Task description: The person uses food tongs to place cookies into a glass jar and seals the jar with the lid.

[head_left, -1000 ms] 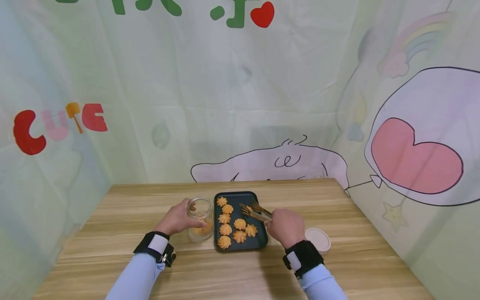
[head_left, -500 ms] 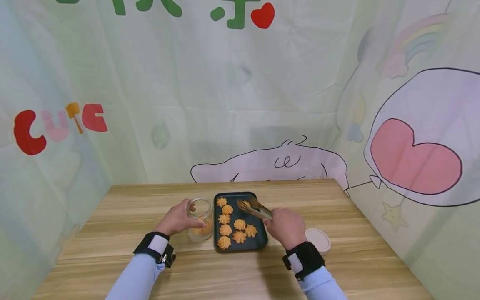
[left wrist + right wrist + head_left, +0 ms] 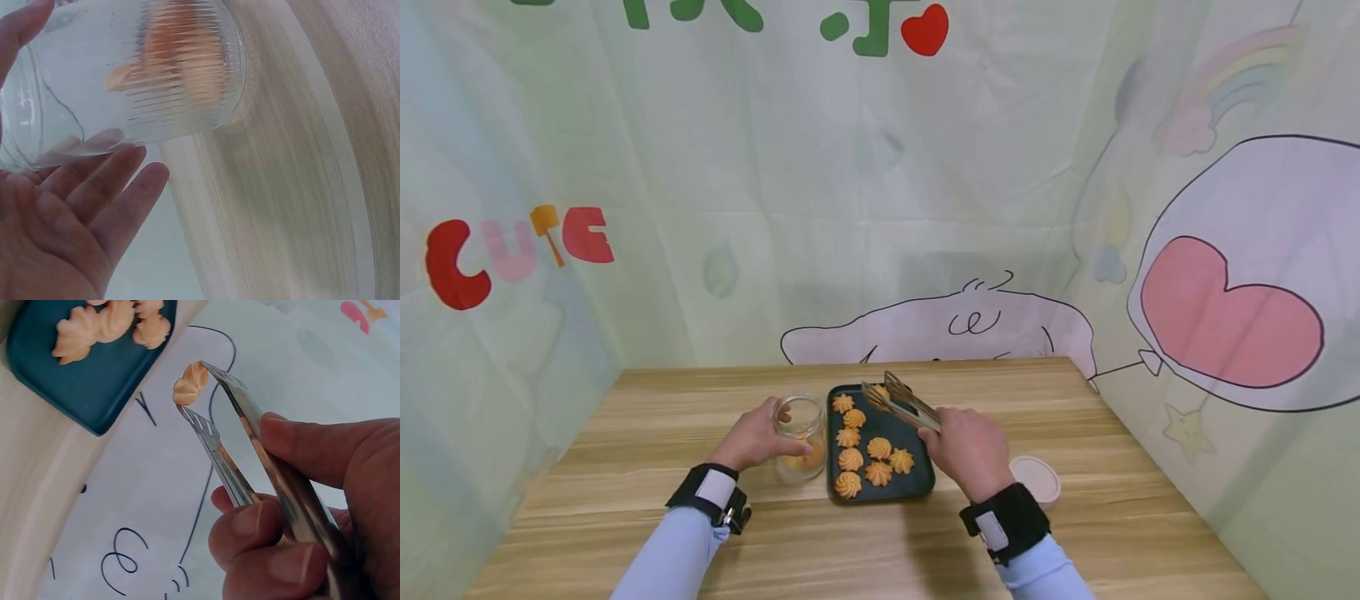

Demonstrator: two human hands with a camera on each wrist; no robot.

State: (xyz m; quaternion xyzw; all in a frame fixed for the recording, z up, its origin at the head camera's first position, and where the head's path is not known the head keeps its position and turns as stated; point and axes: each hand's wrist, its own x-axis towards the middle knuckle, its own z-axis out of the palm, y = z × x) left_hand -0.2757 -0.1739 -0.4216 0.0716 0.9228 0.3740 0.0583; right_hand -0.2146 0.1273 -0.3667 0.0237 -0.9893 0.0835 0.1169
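Note:
My left hand (image 3: pixel 758 437) holds a clear glass jar (image 3: pixel 801 467), thumb on one side and fingers round the other. The jar stands upright on the table beside the tray, and through its ribbed wall in the left wrist view several cookies (image 3: pixel 187 56) show at the bottom. With thumb and fingers my right hand (image 3: pixel 970 450) grips metal food tongs (image 3: pixel 275 469). Their slotted tips pinch one swirled cookie (image 3: pixel 191 384), held up over the far part of the dark tray (image 3: pixel 895 492). Several more cookies (image 3: pixel 851 459) lie on the tray, mostly along its left side.
A round white lid (image 3: pixel 1036 481) lies on the wooden table (image 3: pixel 820 550) to the right, close by the right wrist. Behind the table hangs a printed cloth backdrop (image 3: pixel 850 208), with another side of it at the right.
The tongs have lifted a cookie from the tray's right side and moved up and left with it. My left hand and the jar stay in place.

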